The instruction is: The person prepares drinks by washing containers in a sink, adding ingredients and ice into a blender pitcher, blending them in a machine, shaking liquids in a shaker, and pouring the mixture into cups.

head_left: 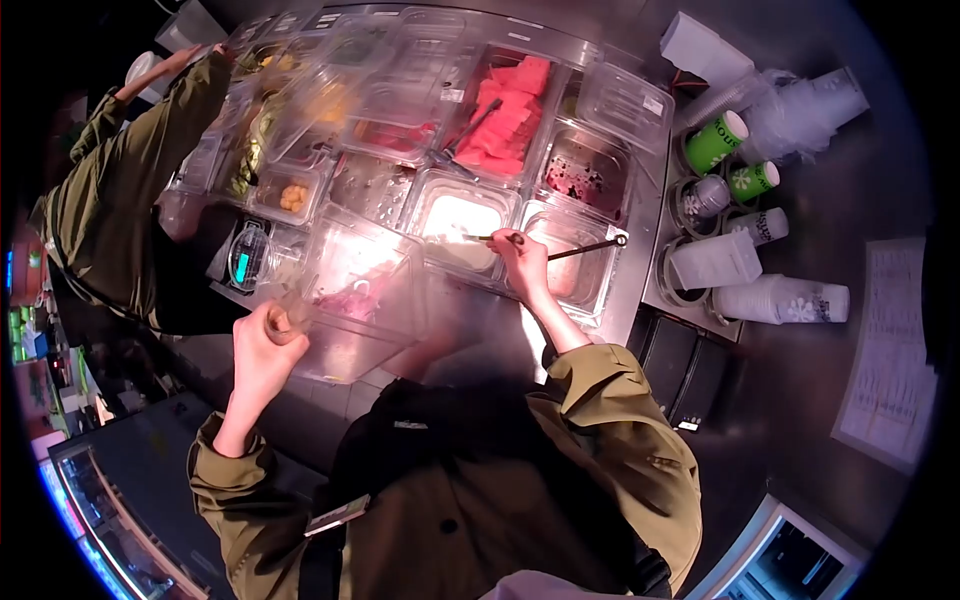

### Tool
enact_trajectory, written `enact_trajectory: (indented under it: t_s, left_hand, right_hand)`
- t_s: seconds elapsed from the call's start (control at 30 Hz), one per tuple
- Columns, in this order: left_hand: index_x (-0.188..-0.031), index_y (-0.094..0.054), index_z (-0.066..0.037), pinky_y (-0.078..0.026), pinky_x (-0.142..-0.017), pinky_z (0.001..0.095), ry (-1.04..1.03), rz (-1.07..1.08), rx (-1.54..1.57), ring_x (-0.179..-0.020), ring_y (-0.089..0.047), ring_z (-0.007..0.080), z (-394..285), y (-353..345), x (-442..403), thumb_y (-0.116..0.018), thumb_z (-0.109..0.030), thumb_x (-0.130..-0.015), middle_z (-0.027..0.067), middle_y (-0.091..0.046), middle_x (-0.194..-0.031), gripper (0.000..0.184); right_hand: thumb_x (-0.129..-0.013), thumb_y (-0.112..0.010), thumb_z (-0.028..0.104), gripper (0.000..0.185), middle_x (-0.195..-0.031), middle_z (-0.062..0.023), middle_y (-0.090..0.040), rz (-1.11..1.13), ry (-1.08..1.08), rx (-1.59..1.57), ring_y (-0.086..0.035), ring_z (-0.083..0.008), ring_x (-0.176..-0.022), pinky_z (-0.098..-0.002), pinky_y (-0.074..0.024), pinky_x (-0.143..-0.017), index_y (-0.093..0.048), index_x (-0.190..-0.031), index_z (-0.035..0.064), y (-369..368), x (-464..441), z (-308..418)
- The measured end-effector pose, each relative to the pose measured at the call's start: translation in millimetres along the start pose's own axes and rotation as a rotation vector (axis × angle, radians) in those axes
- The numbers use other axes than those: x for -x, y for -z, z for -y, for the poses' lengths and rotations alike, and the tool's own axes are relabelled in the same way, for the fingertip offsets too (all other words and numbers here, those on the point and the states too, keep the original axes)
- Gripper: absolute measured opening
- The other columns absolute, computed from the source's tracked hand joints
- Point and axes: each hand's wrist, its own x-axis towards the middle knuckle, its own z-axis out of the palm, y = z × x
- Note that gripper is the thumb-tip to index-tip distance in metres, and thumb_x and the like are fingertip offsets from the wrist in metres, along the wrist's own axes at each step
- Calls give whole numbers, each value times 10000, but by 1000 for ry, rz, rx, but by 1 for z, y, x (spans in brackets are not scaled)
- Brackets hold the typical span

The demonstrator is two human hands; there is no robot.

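"Start big: what under everything?"

"A metal counter (646, 250), crowded with clear tubs. Take the red fruit tub (505, 115) as landmark."

"Next down in size?"

"Well left of the red fruit tub, another person (150, 200), in an olive jacket, with an arm stretched along the far tubs."

"And closer in?"

"Below and left of the landmark, a tilted clear box (400, 290), with pink bits (348, 300) visible in or through it (hard to tell which). Clenched on its near edge: the left hand (268, 345), thumb and fingers curled together."

"Just below the red fruit?"

"A tub of white stuff (460, 218). At its right side, the right hand (517, 255), closed around a thin dark handle (484, 238). Beside that hand, a ring-ended rod (590, 249) over the next tub (same tool or separate, impossible to say)."

"Right of the landmark?"

"A tub of dark red bits (587, 172), then, farther right, green cups (715, 142) on their sides."

"Smallest?"

"Down and left from the red fruit, round yellow pieces (293, 198) in a tub."
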Motion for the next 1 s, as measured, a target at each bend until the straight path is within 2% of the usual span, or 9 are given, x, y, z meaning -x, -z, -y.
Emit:
enact_trajectory:
  t_s: [0.2, 0.33, 0.43, 0.57, 0.6, 0.63, 0.87, 0.93, 1.0]
  left_hand:
    - [-563, -369, 11, -325, -430, 232, 4, 7, -19, -420, -358, 86, -1, 2, 1, -574, -11, -552, 66, -384, -445, 207]
    - [-572, -383, 19, -336, -436, 235, -37, 15, -47, -411, -384, 108, -1, -1, 1, -574, -15, -552, 84, -404, -451, 195]
    - [-579, -391, 20, -340, -438, 238, -29, 9, -39, -406, -386, 120, -1, -3, 2, -575, -23, -554, 88, -405, -453, 190]
    - [-583, -390, 20, -344, -446, 236, -16, 9, -25, -419, -388, 116, -5, -2, 9, -581, -30, -554, 85, -412, -469, 199]
    - [-586, -391, 20, -344, -448, 236, -28, 7, -16, -422, -388, 115, -4, -1, 12, -583, -32, -554, 85, -412, -474, 201]
    - [-589, -391, 20, -345, -450, 236, -38, 1, -5, -426, -389, 115, -2, 0, 15, -585, -33, -554, 85, -413, -478, 203]
    - [-639, -456, 9, -360, -469, 252, -82, -30, 84, -457, -406, 132, 22, -3, 40, -598, -49, -548, 81, -429, -508, 178]
    - [-666, -486, 6, -368, -480, 253, -29, 10, 132, -477, -415, 118, 26, 2, 49, -608, -53, -546, 68, -433, -521, 181]
    - [-668, -487, 6, -368, -483, 249, -12, -7, 196, -486, -417, 107, 35, 5, 57, -613, -54, -545, 56, -433, -525, 187]
  right_hand:
    - [-846, -473, 52, 166, -839, -194, -592, -356, -510, -725, -619, -256, -768, -287, -519, -711, -510, -880, -106, 28, -1, 39]
    - [-848, -462, 44, 178, -839, -215, -589, -293, -433, -776, -616, -275, -791, -305, -527, -717, -498, -892, -125, 47, 6, 65]
    - [-846, -483, 66, 181, -802, -178, -602, -159, -331, -684, -619, -238, -768, -300, -524, -688, -514, -913, -99, 40, 23, 126]
    - [-824, -544, 84, 124, -849, -114, -620, 527, 268, -85, -603, -165, -754, -264, -465, -721, -607, -862, -17, -15, 59, 155]
    - [-839, -521, 70, 135, -867, -114, -615, 565, 69, -111, -604, -174, -775, -264, -473, -711, -593, -906, -22, -18, 64, 161]
    - [-845, -510, 75, 146, -856, -109, -613, 463, 178, -81, -606, -179, -767, -266, -479, -704, -585, -918, -27, -21, 65, 162]
    - [-836, -466, 55, 133, -772, -127, -605, -126, -445, -993, -613, -198, -714, -273, -519, -709, -529, -856, -61, 15, 59, 112]
    - [-841, -469, 64, 150, -818, -143, -595, -21, -413, -1162, -606, -208, -784, -286, -519, -741, -527, -868, -72, 33, 59, 107]
    - [-845, -472, 61, 151, -861, -147, -584, -226, -232, -1018, -594, -224, -836, -303, -519, -753, -527, -882, -74, 40, 53, 94]
